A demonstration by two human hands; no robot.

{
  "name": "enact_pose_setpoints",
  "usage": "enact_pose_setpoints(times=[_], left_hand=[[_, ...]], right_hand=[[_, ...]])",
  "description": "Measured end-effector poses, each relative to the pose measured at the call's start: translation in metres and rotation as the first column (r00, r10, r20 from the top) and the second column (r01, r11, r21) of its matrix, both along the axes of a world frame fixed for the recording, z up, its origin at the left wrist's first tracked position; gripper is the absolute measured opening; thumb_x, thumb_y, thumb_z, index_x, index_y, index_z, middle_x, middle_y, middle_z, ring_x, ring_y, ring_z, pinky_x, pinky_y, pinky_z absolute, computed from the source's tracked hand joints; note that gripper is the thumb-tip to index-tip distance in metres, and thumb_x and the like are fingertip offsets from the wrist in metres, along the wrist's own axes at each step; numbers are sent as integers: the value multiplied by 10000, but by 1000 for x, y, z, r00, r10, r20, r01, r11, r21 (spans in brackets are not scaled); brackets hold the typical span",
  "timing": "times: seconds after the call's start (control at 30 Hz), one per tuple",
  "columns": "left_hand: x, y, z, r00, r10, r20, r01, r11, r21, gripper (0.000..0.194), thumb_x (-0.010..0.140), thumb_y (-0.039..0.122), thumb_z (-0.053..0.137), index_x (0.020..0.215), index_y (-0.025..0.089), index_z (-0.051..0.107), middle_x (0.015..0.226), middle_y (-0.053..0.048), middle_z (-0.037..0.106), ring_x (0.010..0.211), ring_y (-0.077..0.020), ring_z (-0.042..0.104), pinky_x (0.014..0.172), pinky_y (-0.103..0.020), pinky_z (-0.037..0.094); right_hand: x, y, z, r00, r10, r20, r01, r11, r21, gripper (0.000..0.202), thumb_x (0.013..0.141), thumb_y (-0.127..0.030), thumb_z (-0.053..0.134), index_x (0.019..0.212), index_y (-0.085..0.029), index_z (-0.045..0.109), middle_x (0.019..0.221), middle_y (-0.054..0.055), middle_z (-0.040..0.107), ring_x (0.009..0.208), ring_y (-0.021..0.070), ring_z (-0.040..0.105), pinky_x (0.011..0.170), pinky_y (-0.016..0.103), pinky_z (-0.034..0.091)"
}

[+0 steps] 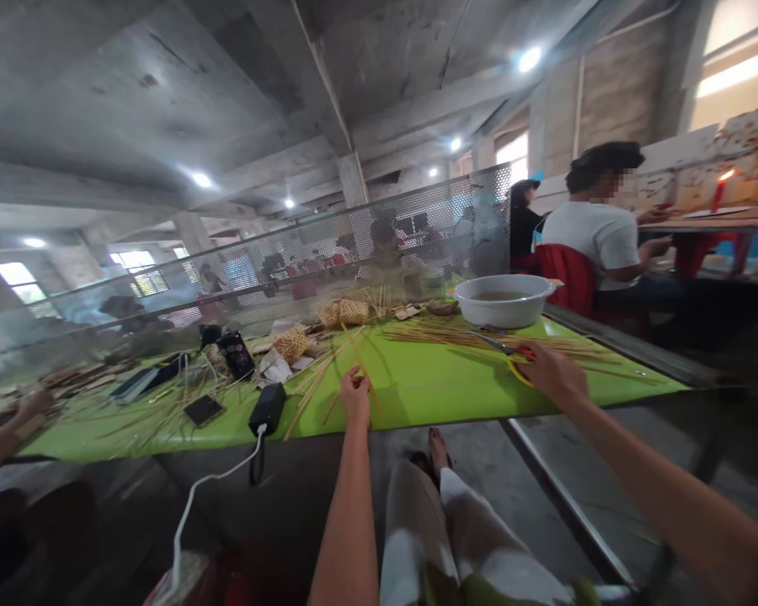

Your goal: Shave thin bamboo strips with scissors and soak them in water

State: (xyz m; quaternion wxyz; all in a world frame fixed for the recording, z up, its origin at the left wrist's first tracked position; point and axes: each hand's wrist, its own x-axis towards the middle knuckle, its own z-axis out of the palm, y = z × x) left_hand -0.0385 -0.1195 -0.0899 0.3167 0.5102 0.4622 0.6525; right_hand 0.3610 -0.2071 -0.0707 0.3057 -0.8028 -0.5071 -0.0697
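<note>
Near the front edge of the green table (442, 391), my left hand (355, 391) is closed on thin bamboo strips (352, 341) that stick up and spread past its fingers. My right hand (551, 373), further right over the table, holds scissors (519, 365) with yellow handles, their blades pointing left. Beyond the scissors, a bundle of long thin strips (423, 333) lies flat. More strips (312, 387) lie just left of my left hand. Small woven baskets (344, 314) sit at the back of the table.
A white basin (504, 300) holding liquid stands at the back right. A black power bank (267, 408) with a white cable, a phone (203, 410) and a black cup (235, 355) are on the left. A mesh divider (303, 290) runs behind. Another person's hand (33, 406) shows far left.
</note>
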Motion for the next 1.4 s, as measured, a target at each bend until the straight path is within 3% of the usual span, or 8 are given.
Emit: enact_pose_setpoints(times=[0.47,0.83,0.93,1.0,1.07,1.17,1.27,1.4], left_hand=[[-3,-22,23,931,-177,318,207,976,-64,734,516,305,835,1181,162,560,769,-6,641,679,-130,615,655,-253,452],[57,-43,44,802,-320,505,440,888,-137,411,548,229,822,928,140,693,650,20,629,564,-76,599,528,-178,411],[74,-58,51,783,-345,517,475,869,-140,385,577,231,815,930,138,691,669,17,639,547,-74,605,532,-187,443],[83,-71,56,777,-359,517,489,861,-139,398,597,253,807,960,145,686,705,10,655,544,-78,614,527,-192,456],[90,-87,59,780,-368,506,490,862,-128,436,602,286,805,996,151,676,719,11,658,537,-83,620,508,-190,454],[100,-111,63,779,-391,490,496,862,-101,495,582,323,812,1018,141,662,700,19,647,522,-85,617,491,-187,448],[109,-132,65,775,-412,478,511,855,-92,529,572,346,812,1031,132,658,682,27,636,507,-81,603,483,-186,440],[115,-150,72,787,-421,452,511,854,-96,560,571,359,812,1054,123,655,667,26,632,509,-87,598,488,-193,436]], right_hand=[[-2,-4,-6,987,-43,152,-12,937,350,462,841,-329,577,1290,-222,551,1160,112,655,950,265,606,749,330,429],[-12,-26,4,970,228,-88,-122,762,636,442,822,-347,564,1246,-227,595,1101,90,631,979,257,544,845,374,432],[-36,-63,-2,793,495,-356,-174,743,646,544,766,-438,667,1263,-240,565,961,28,599,763,178,528,717,311,446],[-55,-95,-13,532,631,-565,-246,753,610,595,773,-477,680,1303,-261,519,774,-26,512,614,129,460,583,254,412],[-70,-126,-27,270,653,-707,-307,755,580,627,784,-498,684,1334,-279,477,738,-38,481,578,109,455,557,232,407],[-83,-164,-48,51,657,-752,-372,711,597,739,704,-623,714,1319,-299,461,790,-13,518,570,108,492,533,232,415],[-86,-192,-59,-20,670,-743,-468,650,599,876,563,-788,690,1271,-307,504,848,21,560,570,126,511,510,249,413],[-89,-229,-46,98,609,-787,-537,698,474,777,666,-755,650,1299,-321,527,903,38,579,609,113,484,544,230,401]])
